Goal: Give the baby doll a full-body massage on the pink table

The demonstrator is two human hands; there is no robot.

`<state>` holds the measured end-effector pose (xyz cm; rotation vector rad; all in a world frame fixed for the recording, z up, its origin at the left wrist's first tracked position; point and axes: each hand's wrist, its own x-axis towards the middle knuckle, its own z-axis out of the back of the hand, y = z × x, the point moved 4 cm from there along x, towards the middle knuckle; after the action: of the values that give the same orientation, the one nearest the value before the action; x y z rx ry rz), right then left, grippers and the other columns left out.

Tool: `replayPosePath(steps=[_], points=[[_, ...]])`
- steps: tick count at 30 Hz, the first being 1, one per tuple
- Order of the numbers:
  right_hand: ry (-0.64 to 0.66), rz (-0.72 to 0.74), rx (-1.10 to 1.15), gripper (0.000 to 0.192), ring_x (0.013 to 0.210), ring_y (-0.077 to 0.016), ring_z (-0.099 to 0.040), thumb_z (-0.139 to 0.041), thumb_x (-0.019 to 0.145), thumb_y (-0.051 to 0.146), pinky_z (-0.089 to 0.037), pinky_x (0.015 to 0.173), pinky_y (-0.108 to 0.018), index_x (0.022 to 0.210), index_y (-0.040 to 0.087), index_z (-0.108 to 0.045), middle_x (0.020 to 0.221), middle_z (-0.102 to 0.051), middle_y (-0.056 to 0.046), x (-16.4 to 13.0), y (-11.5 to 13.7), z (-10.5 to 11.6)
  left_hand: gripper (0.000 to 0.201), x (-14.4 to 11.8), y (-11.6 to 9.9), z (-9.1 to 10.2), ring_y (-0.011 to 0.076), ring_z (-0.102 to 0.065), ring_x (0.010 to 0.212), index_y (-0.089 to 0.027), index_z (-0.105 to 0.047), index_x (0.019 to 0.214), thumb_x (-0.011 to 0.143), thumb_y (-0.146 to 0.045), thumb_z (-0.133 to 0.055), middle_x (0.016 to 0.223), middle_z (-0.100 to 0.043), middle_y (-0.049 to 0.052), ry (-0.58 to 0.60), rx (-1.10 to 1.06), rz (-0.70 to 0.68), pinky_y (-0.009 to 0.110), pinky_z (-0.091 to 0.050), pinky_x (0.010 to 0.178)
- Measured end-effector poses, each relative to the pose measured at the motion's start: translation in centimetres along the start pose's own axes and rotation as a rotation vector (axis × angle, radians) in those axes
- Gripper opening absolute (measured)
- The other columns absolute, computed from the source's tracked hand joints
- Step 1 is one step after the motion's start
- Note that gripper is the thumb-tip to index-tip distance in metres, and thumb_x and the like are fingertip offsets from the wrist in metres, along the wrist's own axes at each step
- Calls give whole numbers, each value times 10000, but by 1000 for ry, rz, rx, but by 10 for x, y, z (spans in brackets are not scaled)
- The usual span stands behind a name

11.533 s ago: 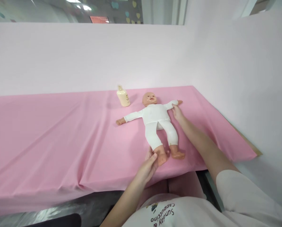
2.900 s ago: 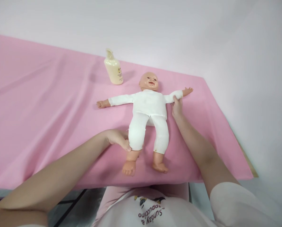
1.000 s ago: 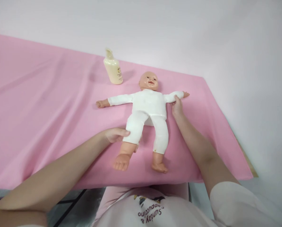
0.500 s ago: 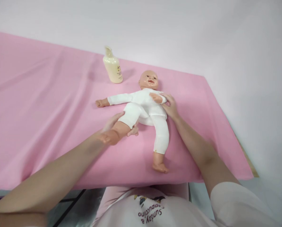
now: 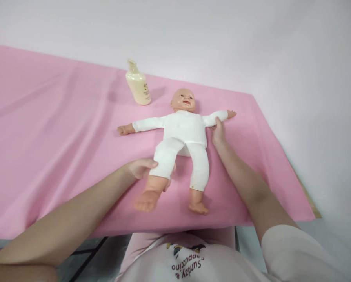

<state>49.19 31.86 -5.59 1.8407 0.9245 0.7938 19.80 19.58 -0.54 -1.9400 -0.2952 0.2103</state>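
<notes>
A baby doll (image 5: 184, 127) with a white cloth body lies on its back, its head away from me. My left hand (image 5: 142, 167) is wrapped round the doll's leg on the left, thumb on top and fingers under it near the knee. That leg's bare foot is blurred and looks slightly raised. On the right, my right hand (image 5: 219, 131) grips the doll's outstretched arm, with the thumb showing and the other fingers mostly hidden. The doll's other arm is spread out to the left, and its other leg points toward me.
A cream pump bottle (image 5: 138, 87) stands beyond the doll, left of its head. A pink cloth (image 5: 60, 129) with creases covers the table, whose right edge slopes down toward me. Behind it is a white wall (image 5: 193, 35).
The doll's arm in my right hand has swung from across its chest out to the right. My left hand has brought the leg lower, toward me, and straighter.
</notes>
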Motion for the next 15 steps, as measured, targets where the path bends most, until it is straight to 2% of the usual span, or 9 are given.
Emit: replayPosePath(steps=[3, 6, 8, 10, 12, 15], points=[[128, 123, -123, 419, 1066, -210, -682, -661, 799, 511, -566, 950, -376, 1115, 241, -619, 1070, -712, -44, -12, 14, -11, 508, 6, -9, -3, 175, -506, 532, -155, -567, 844, 797, -660, -535, 530, -579, 19, 107, -194, -128, 373, -488, 759], [306, 257, -311, 370, 1077, -220, -658, -744, 756, 462, -515, 1042, -409, 1058, 258, -679, 1049, -726, -29, -28, 27, -23, 496, 8, -16, 5, 170, -428, 523, -174, -531, 798, 791, -670, -507, 449, -496, -4, 4, -222, -168, 364, -461, 724], [430, 370, -451, 322, 1144, -239, -627, -771, 743, 402, -452, 1118, -441, 1037, 281, -716, 1109, -727, -27, -37, 34, -31, 473, 7, -18, 10, 155, -396, 514, -175, -514, 774, 797, -648, -512, 439, -455, -17, -96, -235, -160, 353, -448, 706], [509, 461, -551, 275, 1211, -253, -595, -768, 754, 354, -390, 1175, -461, 1023, 302, -739, 1168, -719, -26, -43, 38, -36, 463, 7, -19, 13, 142, -393, 510, -170, -515, 760, 808, -630, -523, 447, -447, -20, -140, -255, -159, 338, -445, 701], [524, 476, -569, 255, 1211, -251, -597, -752, 778, 343, -390, 1176, -463, 1030, 310, -736, 1178, -715, -26, -43, 38, -37, 490, 6, -17, 12, 148, -425, 512, -166, -534, 761, 807, -654, -534, 454, -465, -13, -116, -252, -148, 341, -459, 707], [465, 372, -466, 313, 1148, -222, -626, -746, 777, 382, -472, 1095, -417, 1074, 295, -695, 1166, -710, -22, -36, 31, -33, 530, 5, -9, 7, 179, -490, 519, -161, -577, 792, 782, -691, -567, 516, -541, 17, -55, -201, -86, 390, -499, 727]])
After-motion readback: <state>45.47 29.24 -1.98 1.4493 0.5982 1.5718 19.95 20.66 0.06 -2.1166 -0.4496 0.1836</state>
